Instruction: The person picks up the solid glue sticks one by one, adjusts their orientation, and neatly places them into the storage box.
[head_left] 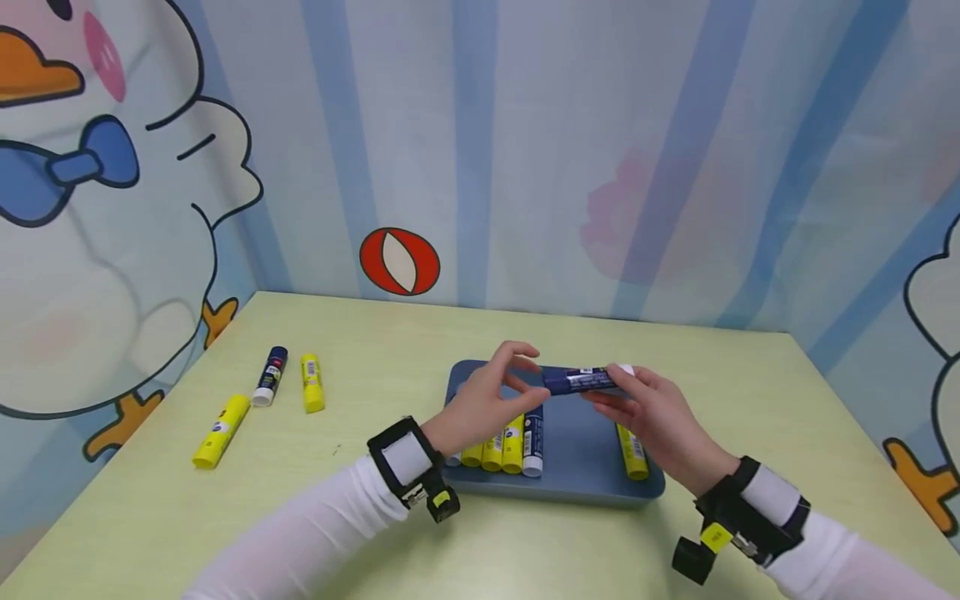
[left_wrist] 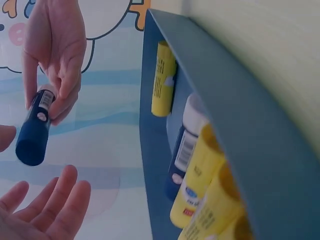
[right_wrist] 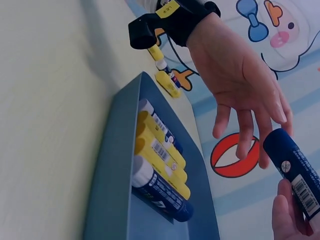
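My right hand [head_left: 656, 417] pinches a dark blue glue stick [head_left: 577, 381] by its white end, holding it nearly level over the grey-blue tray [head_left: 577, 487]. Its dark blue end points at my left hand [head_left: 480, 408]. The left thumb and fingers are spread around that end without gripping it; in the left wrist view a gap shows between the left fingers [left_wrist: 60, 205] and the stick. Below, a row of yellow glue sticks [head_left: 513, 446] lies in the tray's left part, with a blue glue stick [head_left: 533, 442] at its right side. Another yellow glue stick [head_left: 632, 452] lies at the tray's right end.
On the table's left side lie a blue glue stick [head_left: 271, 375] with a white end and two yellow ones, one upper [head_left: 312, 383] and one lower [head_left: 222, 431]. A printed cartoon backdrop [head_left: 525, 167] stands behind the table [head_left: 360, 533].
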